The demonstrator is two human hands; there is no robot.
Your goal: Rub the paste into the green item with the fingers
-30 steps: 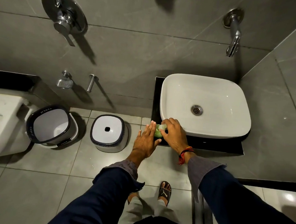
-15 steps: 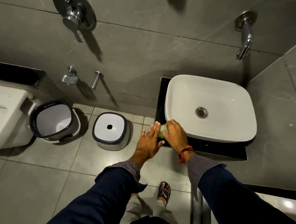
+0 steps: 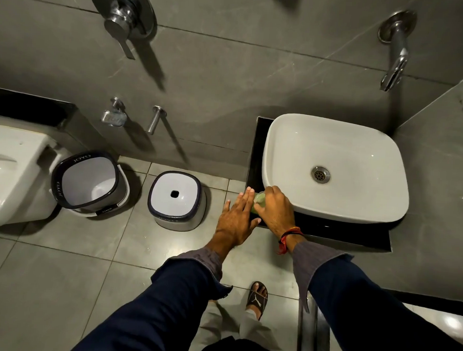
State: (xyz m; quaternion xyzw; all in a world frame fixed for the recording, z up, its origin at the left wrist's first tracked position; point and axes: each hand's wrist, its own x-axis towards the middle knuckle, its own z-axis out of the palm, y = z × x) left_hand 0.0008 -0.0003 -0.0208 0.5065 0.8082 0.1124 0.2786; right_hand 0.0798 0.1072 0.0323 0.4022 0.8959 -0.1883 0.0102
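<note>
The right hand (image 3: 275, 210) curls its fingers over a small pale green thing, probably a sponge or cloth (image 3: 258, 201), and holds it against the front left corner of the black desk (image 3: 329, 231) that carries the white basin (image 3: 335, 167); the grip is closed on that green thing, which lies just at the foot of the basin's outer wall, mostly hidden under the fingers. The left hand (image 3: 236, 220) lies flat with its fingers straight and together, its grip open, with its fingertips touching the green thing from the left, at the edge of the desk. A red thread band (image 3: 289, 236) circles the right wrist, and both arms wear dark blue sleeves with grey cuffs. Above the basin a chrome tap (image 3: 394, 60) juts from the grey tiled wall. To the left, on the floor, stands a white stool with a dark rim (image 3: 177, 199), and beside it an open white bucket (image 3: 88, 180) marked JOYO. A white toilet (image 3: 8, 174) sits at the far left edge. On the wall above are a chrome lever handle (image 3: 123, 16) and two smaller fittings. One foot in a dark sandal (image 3: 257, 300) stands on the grey floor tiles below the hands.
</note>
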